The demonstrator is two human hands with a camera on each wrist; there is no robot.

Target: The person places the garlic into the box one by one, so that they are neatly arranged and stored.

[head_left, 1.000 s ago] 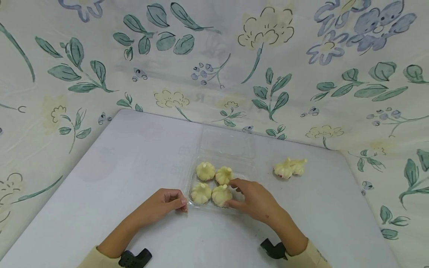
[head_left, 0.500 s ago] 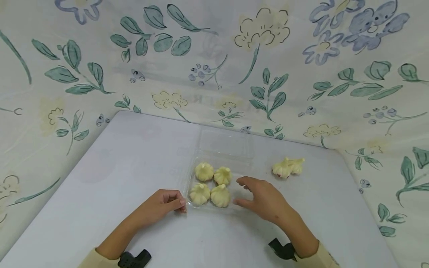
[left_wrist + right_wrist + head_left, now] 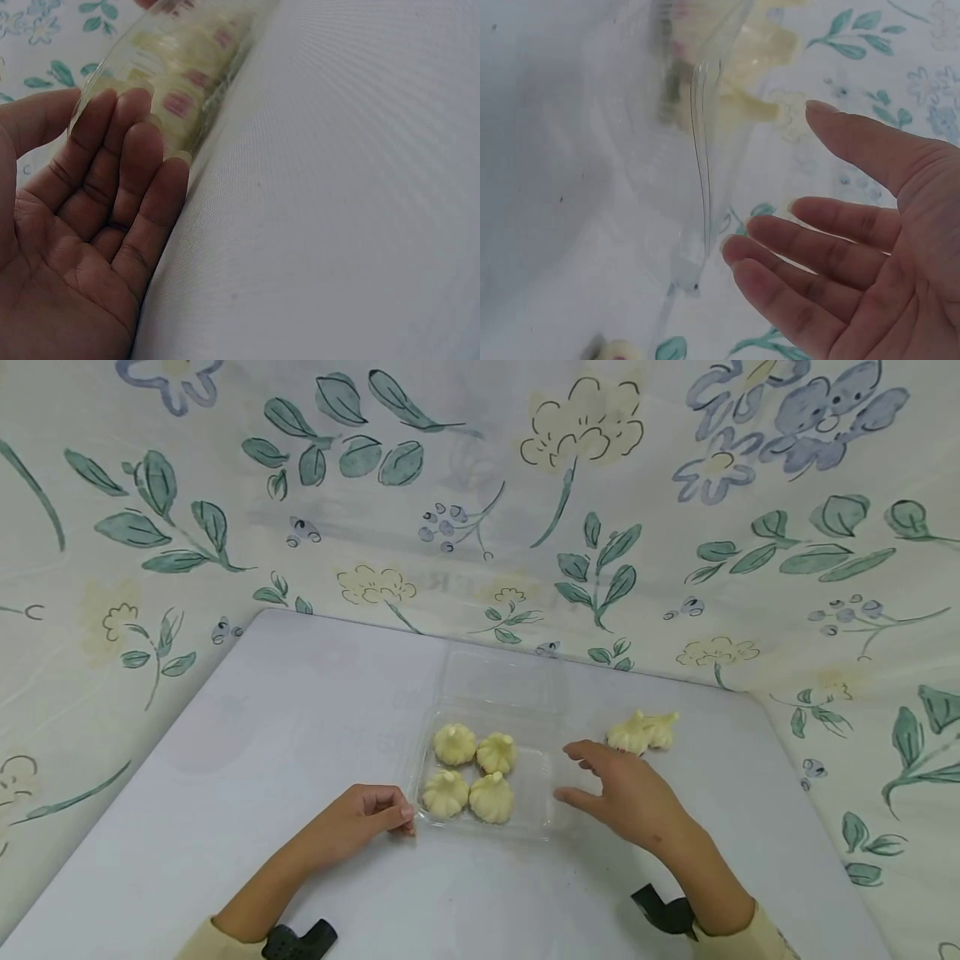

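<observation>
A clear plastic container (image 3: 534,797) lies opened out on the white table. Several pale yellow garlic bulbs (image 3: 491,797) sit in its left and middle part. My left hand (image 3: 360,818) rests on the table against the container's near left corner, its fingers loosely bent. In the left wrist view the fingertips touch or nearly touch the clear wall; an actual grip cannot be made out. To the right of the container, my right hand (image 3: 637,793) hovers with fingers and thumb spread and nothing between them. Two more garlic bulbs (image 3: 626,735) lie together just beyond that hand.
The container's clear lid (image 3: 502,681) lies folded back toward the far edge of the table (image 3: 315,693). A floral cloth (image 3: 480,485) hangs behind and beside the table. Black camera mounts (image 3: 667,910) sit at both wrists.
My right hand has drawn away from the garlic bulbs in the container and moved right, toward the two bulbs outside. The left hand has stayed at the corner.
</observation>
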